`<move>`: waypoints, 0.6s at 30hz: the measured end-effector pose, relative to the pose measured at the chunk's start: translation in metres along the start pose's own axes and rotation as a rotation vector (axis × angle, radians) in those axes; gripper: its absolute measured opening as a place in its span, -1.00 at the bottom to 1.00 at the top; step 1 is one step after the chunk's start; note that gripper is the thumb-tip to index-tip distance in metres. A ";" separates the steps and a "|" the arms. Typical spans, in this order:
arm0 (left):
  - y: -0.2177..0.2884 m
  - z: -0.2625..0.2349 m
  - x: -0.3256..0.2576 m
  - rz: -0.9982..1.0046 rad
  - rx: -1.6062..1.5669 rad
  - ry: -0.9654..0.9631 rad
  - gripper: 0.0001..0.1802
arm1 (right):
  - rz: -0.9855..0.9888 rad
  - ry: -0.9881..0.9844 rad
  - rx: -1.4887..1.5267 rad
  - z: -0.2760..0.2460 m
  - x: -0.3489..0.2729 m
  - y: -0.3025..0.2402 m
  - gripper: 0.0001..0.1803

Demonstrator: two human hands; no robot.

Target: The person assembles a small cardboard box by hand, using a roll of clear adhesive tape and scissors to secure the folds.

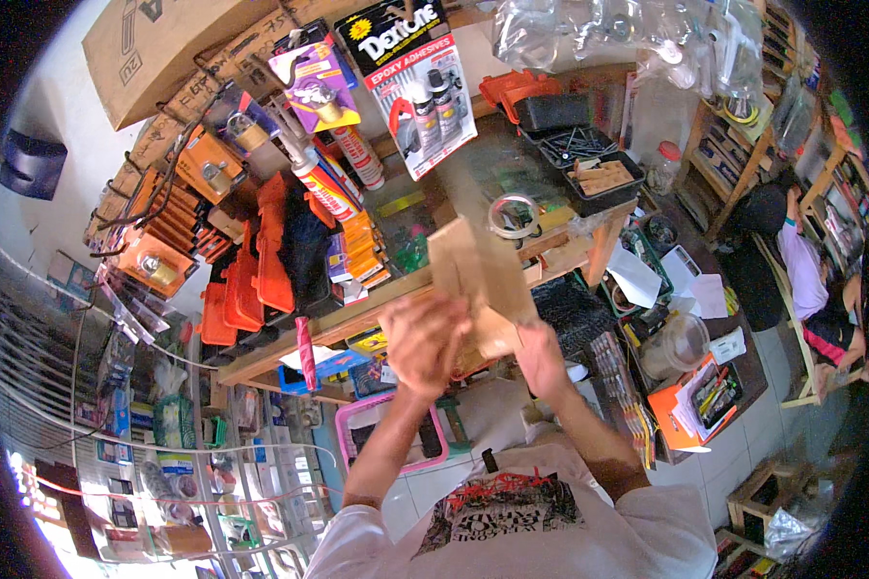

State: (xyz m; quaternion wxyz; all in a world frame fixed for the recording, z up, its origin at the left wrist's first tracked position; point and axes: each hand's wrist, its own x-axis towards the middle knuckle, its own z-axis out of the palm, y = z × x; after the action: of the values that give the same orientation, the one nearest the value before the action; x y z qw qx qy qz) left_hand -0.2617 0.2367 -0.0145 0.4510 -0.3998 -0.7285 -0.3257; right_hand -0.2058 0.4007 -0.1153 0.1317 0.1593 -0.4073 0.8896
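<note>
A brown cardboard box (500, 280) with its flaps standing up is in front of me, over the near edge of the counter. Against its near right corner lies my right hand (541, 359), thumb and fingers closed on the cardboard. My left hand (425, 343) is at the box's near left side, touching or just in front of a flap. Motion smears its fingers, so their grip cannot be made out. What is inside the box is hidden.
A clear tape roll (514, 234) lies on the counter beyond the box. Black trays of screws (579, 145) stand back right. Hanging padlock packs (154, 265) and orange cases (272, 246) crowd the left. A seated person (806, 256) is at far right.
</note>
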 end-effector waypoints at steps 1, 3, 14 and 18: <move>0.012 -0.009 -0.003 -0.009 -0.025 -0.018 -0.80 | 0.001 0.009 0.044 0.016 -0.009 -0.003 -0.31; 0.030 -0.025 -0.006 -0.009 -0.034 -0.008 -0.78 | 0.012 0.009 0.090 0.039 -0.017 -0.011 -0.30; 0.054 -0.085 -0.023 0.128 0.017 0.053 -0.70 | 0.175 -0.103 0.675 0.101 -0.050 -0.007 -0.22; 0.059 -0.100 -0.021 0.131 -0.048 0.032 -0.73 | 0.171 -0.127 0.678 0.114 -0.059 -0.007 -0.15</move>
State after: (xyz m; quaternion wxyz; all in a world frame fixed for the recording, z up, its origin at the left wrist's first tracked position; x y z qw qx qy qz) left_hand -0.1643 0.1745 0.0115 0.4734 -0.4517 -0.6855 -0.3193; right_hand -0.1291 0.3111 -0.0635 -0.0291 0.2145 -0.1082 0.9703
